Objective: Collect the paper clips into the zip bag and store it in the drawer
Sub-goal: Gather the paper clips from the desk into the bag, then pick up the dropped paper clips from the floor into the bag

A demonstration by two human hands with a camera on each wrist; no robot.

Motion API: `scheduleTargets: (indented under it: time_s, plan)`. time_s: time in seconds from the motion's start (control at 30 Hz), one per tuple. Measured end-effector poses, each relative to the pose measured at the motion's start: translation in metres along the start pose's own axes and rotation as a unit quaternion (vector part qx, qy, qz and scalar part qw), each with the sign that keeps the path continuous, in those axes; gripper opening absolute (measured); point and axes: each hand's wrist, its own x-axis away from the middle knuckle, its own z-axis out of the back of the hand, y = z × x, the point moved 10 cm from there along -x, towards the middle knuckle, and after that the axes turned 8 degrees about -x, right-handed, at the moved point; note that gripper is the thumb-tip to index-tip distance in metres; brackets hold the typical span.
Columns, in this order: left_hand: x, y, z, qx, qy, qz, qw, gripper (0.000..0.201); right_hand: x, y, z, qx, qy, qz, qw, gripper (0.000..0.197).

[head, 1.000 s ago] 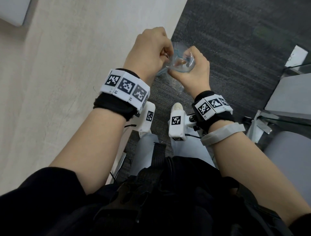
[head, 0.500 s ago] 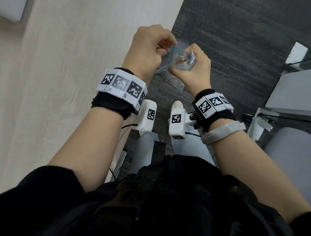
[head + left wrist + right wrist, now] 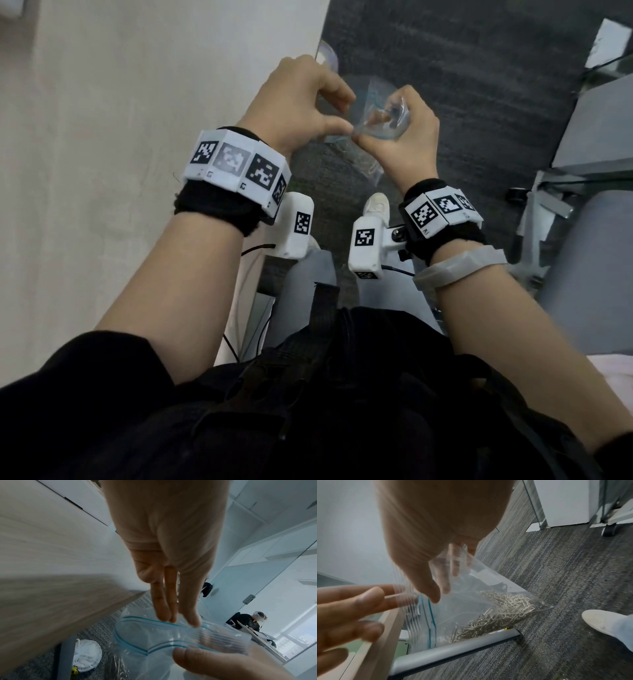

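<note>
A: What takes up most of the view?

B: The pale wooden bench (image 3: 102,171) fills the left side, and dark grey carpet (image 3: 462,85) the right. A grey metal bar (image 3: 453,651) lies on the carpet at the foot of the bench.

A: And the person?

B: Standing at the bench edge, both forearms raised over the carpet, with marker bands at the wrists. One white shoe (image 3: 604,620) shows on the carpet.

A: Where is the zip bag?

B: The zip bag (image 3: 479,601) hangs in the air between the two hands, just beside the bench edge. It is clear, with a blue zip line, and its mouth (image 3: 154,635) gapes wide.

A: What are the hands doing with it?

B: The right hand (image 3: 407,137) grips the bag's top, fingers (image 3: 445,577) curled round the plastic. The left hand (image 3: 301,102) pinches the opposite lip between thumb and fingertips (image 3: 164,614).

A: The paper clips?

B: The paper clips (image 3: 501,612) lie in a silver heap in the bag's lower corner, which sags toward the carpet.

A: Anything else small?

B: A white lined bin (image 3: 87,655) stands on the carpet by the bench.
</note>
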Motion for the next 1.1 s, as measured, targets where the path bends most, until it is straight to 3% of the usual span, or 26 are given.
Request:
scheduleTargets:
  time_s: [0.13, 0.27, 0.33, 0.53, 0.73, 0.83, 0.97, 1.1]
  plan:
    - [0.013, -0.004, -0.038, -0.092, -0.099, 0.029, 0.990, 0.044, 0.017, 0.014, 0.008, 0.000, 0.003, -0.003, 1.000, 0.038]
    - [0.025, -0.002, -0.066, -0.112, -0.098, 0.073, 0.986, 0.016, 0.027, 0.033, 0.021, 0.002, -0.006, -0.007, 1.000, 0.038]
    - [0.027, 0.001, -0.080, -0.095, -0.087, 0.090, 0.988, 0.011, 0.031, 0.048, 0.030, -0.003, -0.012, -0.005, 1.000, 0.039]
    - [0.031, 0.010, -0.126, -0.043, -0.008, 0.109, 0.993, 0.009, 0.040, 0.095, 0.059, -0.012, -0.019, -0.009, 1.000, 0.044]
    - [0.027, -0.010, -0.176, 0.044, 0.109, 0.110, 0.987, 0.012, 0.031, 0.150, 0.067, -0.006, -0.008, -0.001, 1.000, 0.045]
    - [0.024, -0.045, -0.199, 0.100, 0.174, 0.125, 0.972, 0.018, 0.025, 0.188, 0.059, -0.015, 0.000, 0.005, 1.000, 0.046]
    - [0.017, -0.110, -0.247, 0.160, 0.186, 0.186, 0.951, 0.018, 0.015, 0.240, 0.044, -0.018, 0.025, 0.006, 0.999, 0.046]
    - [0.001, -0.183, -0.292, 0.249, 0.205, 0.258, 0.911, 0.016, -0.004, 0.294, 0.023, -0.020, 0.050, 0.009, 0.998, 0.047]
